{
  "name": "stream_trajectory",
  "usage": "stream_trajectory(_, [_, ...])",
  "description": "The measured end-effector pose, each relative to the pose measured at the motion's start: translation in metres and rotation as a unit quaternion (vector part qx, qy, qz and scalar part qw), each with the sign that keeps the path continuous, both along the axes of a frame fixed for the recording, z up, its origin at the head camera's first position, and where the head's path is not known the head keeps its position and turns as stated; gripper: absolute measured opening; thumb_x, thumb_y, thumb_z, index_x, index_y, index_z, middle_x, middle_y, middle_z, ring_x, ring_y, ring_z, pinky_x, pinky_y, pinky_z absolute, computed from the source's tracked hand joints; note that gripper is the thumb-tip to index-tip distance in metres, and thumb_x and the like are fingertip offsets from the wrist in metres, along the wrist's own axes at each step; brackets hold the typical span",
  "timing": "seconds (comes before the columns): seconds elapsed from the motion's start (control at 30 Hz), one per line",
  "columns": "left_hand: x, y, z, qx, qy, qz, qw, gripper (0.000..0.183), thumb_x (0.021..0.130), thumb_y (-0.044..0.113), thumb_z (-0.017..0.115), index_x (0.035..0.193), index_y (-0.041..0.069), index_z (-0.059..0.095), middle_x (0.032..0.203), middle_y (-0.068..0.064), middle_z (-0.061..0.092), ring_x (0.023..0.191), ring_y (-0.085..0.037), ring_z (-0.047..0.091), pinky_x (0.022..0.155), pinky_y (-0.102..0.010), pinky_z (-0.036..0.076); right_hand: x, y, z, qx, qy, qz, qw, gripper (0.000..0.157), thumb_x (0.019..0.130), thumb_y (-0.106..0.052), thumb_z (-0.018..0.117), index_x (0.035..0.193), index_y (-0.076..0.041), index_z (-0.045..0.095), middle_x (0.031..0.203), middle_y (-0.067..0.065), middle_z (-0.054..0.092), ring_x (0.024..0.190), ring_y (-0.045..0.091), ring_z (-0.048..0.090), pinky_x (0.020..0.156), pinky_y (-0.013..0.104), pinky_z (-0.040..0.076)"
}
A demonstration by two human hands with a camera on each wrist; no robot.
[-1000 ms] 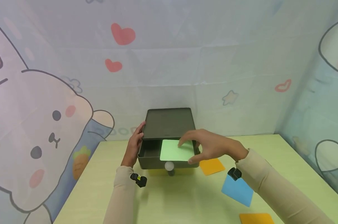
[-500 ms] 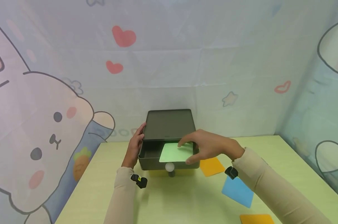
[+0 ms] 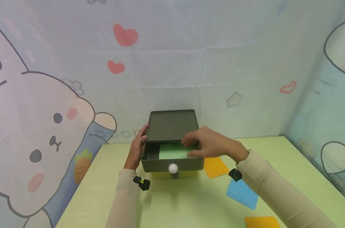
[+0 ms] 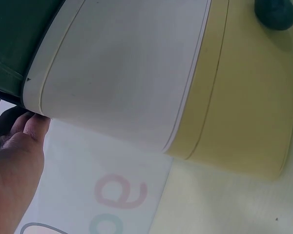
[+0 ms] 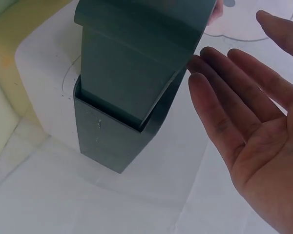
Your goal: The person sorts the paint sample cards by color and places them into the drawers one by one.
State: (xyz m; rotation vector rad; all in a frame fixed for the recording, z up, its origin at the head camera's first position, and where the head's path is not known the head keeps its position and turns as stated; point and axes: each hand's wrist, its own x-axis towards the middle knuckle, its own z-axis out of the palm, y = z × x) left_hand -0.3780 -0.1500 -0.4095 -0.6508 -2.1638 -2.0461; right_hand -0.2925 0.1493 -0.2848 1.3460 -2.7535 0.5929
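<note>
In the head view a dark green drawer cabinet stands at the far side of the table, its top drawer pulled out. A light green square of paper lies down inside that drawer, its right part hidden by my right hand. My right hand hovers at the drawer's right side, thumb apart from the fingers; the right wrist view shows the fingers fairly straight and nothing held. My left hand rests along the cabinet's left side, fingers against its wall in the left wrist view.
A white knob and a dark knob stick out in front. White and yellow tiers sit below the green one. Right of the cabinet lie orange paper, blue paper and another orange sheet.
The green paper has dropped from the drawer's rim down into it and shifted slightly left. My right hand has let go of it. The left hand has stayed in place.
</note>
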Motion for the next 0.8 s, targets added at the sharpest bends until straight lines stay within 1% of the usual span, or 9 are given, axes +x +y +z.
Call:
stream_trajectory(0.27, [0.0,0.001,0.001,-0.006,-0.004,0.003,1.0,0.054,0.106,0.029,0.029,0.161,0.027,0.026,0.17,0.001,0.017,0.159,-0.02,0.011,0.129,-0.051,0.009,0.005,0.003,0.005,-0.022,0.009,-0.012,1.0,0.035,0.089,-0.018,0.074,0.121,-0.006,0.068,0.114,0.006,0.075,0.102,0.022,0.073,0.079,0.027,0.06])
stream_trajectory(0.47, [0.0,0.001,0.0,-0.007,-0.002,0.004,1.0,0.054,0.107,0.03,0.029,0.16,0.027,0.026,0.17,0.001,0.017,0.159,-0.02,0.011,0.129,-0.052,0.008,0.009,0.004,0.008,-0.043,0.016,-0.008,0.999,0.034,0.089,-0.017,0.074,0.12,-0.006,0.068,0.112,0.006,0.075,0.1,0.021,0.073,0.078,0.03,0.061])
stream_trajectory(0.67, [0.0,0.001,0.001,-0.009,-0.004,0.009,0.9999,0.054,0.106,0.031,0.029,0.16,0.028,0.027,0.17,0.001,0.018,0.159,-0.02,0.011,0.129,-0.053,0.009,0.014,0.004,0.01,-0.059,0.027,-0.009,0.998,0.033,0.089,-0.018,0.075,0.119,-0.007,0.069,0.112,0.005,0.075,0.101,0.019,0.072,0.078,0.024,0.06])
stream_trajectory(0.8, [0.002,0.001,0.002,-0.011,-0.001,0.009,0.9999,0.054,0.107,0.031,0.029,0.16,0.027,0.027,0.17,0.001,0.018,0.159,-0.021,0.011,0.129,-0.053,0.009,0.019,0.003,0.01,-0.07,0.031,-0.012,0.997,0.031,0.089,-0.018,0.074,0.118,-0.007,0.07,0.112,0.005,0.075,0.102,0.018,0.072,0.078,0.023,0.06])
